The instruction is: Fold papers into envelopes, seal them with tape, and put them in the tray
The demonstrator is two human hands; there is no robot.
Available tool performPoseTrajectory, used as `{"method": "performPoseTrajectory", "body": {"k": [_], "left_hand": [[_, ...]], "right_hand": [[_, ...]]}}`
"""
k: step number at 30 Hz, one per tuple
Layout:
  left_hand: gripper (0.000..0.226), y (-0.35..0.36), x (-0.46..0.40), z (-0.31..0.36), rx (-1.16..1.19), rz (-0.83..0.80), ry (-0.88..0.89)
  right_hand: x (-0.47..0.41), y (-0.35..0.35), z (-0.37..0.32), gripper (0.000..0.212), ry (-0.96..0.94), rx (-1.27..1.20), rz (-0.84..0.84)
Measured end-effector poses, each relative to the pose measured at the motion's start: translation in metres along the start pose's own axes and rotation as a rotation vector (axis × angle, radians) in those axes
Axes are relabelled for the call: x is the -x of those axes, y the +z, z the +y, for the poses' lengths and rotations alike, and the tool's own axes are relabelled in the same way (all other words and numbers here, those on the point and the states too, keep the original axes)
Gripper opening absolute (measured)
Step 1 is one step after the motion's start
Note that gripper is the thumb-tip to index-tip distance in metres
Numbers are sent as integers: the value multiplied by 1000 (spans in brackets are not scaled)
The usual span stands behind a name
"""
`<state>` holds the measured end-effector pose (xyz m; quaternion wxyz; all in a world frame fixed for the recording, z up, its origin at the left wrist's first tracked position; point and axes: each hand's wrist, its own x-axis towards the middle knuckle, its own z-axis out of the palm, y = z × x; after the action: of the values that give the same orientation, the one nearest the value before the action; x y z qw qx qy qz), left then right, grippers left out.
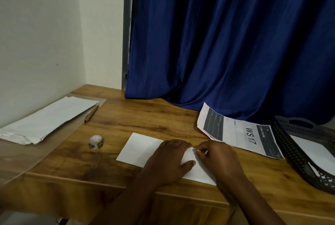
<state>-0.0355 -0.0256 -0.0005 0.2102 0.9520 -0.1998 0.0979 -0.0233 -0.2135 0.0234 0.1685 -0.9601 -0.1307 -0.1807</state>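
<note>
A white folded paper (141, 149) lies flat on the wooden table (145, 116) near its front edge. My left hand (168, 159) presses flat on the paper's middle, fingers spread. My right hand (215, 157) pinches the paper's upper right edge with its fingertips. A small roll of tape (95, 142) stands on the table left of the paper. A dark perforated tray (290, 154) sits at the right edge with a white sheet inside it.
A stack of white papers (45, 121) lies at the far left beside a brown pen (91, 113). A printed sheet marked WS 17 (241, 136) lies between the tray and my hands. A blue curtain (226, 43) hangs behind the table.
</note>
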Motion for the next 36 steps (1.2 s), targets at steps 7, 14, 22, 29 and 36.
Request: {"method": "performPoseTrajectory", "body": {"k": [7,14,22,29,36], "left_hand": [[61,2,1,0,-15,0,17],[57,1,0,-1,-65,-19,41],[56,0,0,0,-81,-25,32],[56,0,1,1,-78,-37,26],[55,-1,2,2,-89,-50,24]], "right_hand": [[-2,10,0,15,-45,2,-41],[-9,2,-8,18,-4,109,-72],[-10,0,-2,13,39,13,-170],[6,4,10,22,-20,-87,-139],[36,1,14,36,-203,23,-101]]}}
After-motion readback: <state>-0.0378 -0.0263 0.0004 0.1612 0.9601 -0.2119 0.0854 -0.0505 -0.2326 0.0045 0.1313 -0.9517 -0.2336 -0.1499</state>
